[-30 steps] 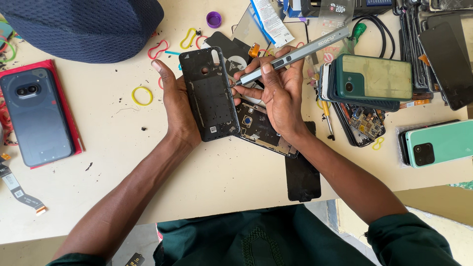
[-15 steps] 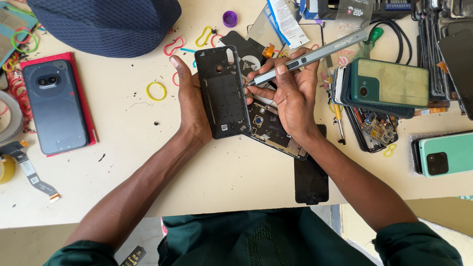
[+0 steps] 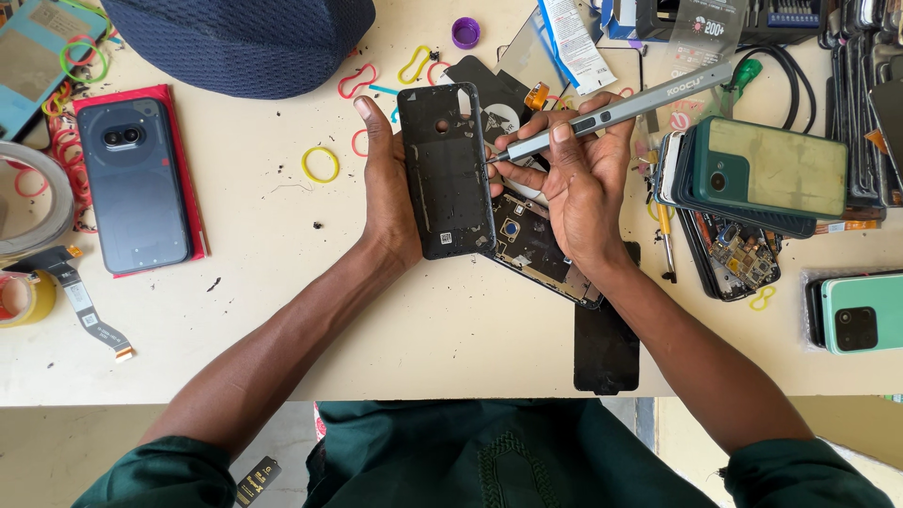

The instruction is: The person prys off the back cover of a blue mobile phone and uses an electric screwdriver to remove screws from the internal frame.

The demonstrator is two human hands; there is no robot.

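Note:
My left hand point(image 3: 388, 183) holds a black phone back cover point(image 3: 446, 169) upright on its long edge, inner side facing right. My right hand point(image 3: 581, 179) grips a grey pen-shaped electric screwdriver point(image 3: 611, 113), its tip touching the right edge of the cover. Beneath my right hand lies an opened phone body point(image 3: 538, 246) with its dark circuit board showing. Both hands work over the middle of a cream table point(image 3: 282, 310).
A dark blue phone point(image 3: 134, 183) on a red case lies at the left, near tape rolls point(image 3: 28, 198) and rubber bands point(image 3: 320, 164). A blue cap point(image 3: 240, 38) sits at the top. Stacked phones point(image 3: 767, 169), a green phone point(image 3: 861, 313) and a black screen panel point(image 3: 605, 343) crowd the right.
The view has shifted slightly, so everything sits a little lower and to the right. The hands keep their grip; the screwdriver tip stays at the cover's edge.

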